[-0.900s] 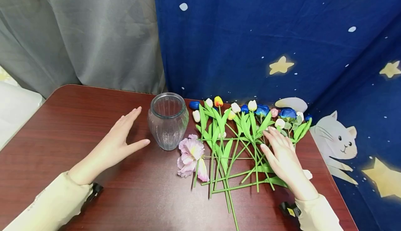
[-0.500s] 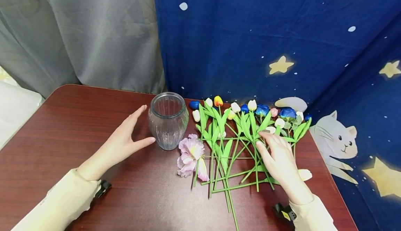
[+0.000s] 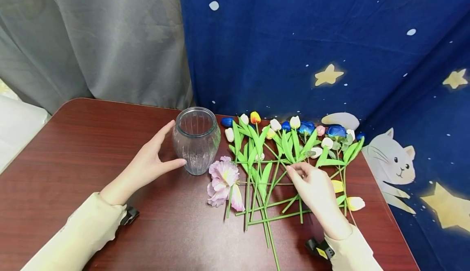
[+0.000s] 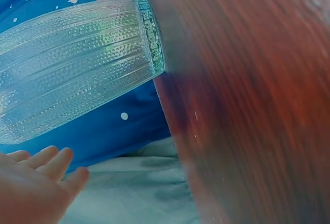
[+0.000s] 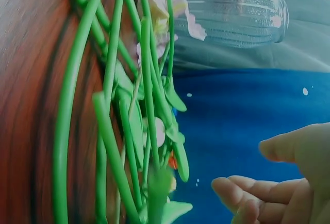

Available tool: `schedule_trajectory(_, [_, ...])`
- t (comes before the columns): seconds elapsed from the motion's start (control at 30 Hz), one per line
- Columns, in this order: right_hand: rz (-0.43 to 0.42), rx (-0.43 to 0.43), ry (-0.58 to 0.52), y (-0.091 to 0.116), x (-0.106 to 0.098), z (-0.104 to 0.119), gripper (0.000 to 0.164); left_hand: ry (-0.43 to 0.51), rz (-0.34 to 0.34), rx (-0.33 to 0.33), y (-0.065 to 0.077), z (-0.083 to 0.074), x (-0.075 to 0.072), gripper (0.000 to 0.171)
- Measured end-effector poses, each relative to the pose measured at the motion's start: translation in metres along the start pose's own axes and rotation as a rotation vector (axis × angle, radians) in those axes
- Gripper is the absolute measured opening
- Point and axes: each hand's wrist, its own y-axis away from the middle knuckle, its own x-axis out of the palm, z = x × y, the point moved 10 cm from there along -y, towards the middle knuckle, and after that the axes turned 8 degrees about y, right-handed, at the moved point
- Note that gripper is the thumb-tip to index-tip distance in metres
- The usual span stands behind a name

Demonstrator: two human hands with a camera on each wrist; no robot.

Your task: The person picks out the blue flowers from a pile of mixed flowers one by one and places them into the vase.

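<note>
A clear ribbed glass vase (image 3: 197, 150) stands upright on the table, left of the flowers. My left hand (image 3: 148, 167) is spread at its left side, thumb and fingers extended; the left wrist view shows a gap between the fingers (image 4: 54, 162) and the glass. Over the green stems hovers my right hand (image 3: 317, 189), fingers loosely bent. Thumb and forefinger stand apart with nothing between them in the right wrist view. Below it lie artificial tulips, among them an orange tulip (image 3: 255, 117) and a white tulip (image 3: 295, 122). A large pale purple flower (image 3: 222, 177) lies beside the vase.
Blue roses (image 3: 336, 131) lie near the back edge of the brown table (image 3: 176, 234). A pale tulip (image 3: 355, 203) lies right of the right wrist. Grey curtain (image 3: 121, 38) and blue starry curtain (image 3: 264, 50) hang behind.
My left hand has moved right, closer to the vase. My right hand has moved left and toward me over the stems, its fingers more bent, uncovering a yellow tulip on the right.
</note>
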Motion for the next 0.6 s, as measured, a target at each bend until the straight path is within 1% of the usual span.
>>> schedule_trajectory(0.27, [0.164, 0.099, 0.006, -0.001, 0.030, 0.000, 0.028, 0.056, -0.001, 0.046, -0.003, -0.002, 0.007, 0.098])
schedule_trajectory(0.47, [0.242, 0.149, 0.012, 0.003, 0.050, -0.001, 0.027, 0.060, -0.007, 0.040, -0.003, 0.000, 0.008, 0.097])
schedule_trajectory(0.6, [0.272, 0.149, 0.019, 0.006, 0.059, 0.001, 0.027, 0.072, -0.007, 0.053, -0.002, 0.000, 0.009, 0.097])
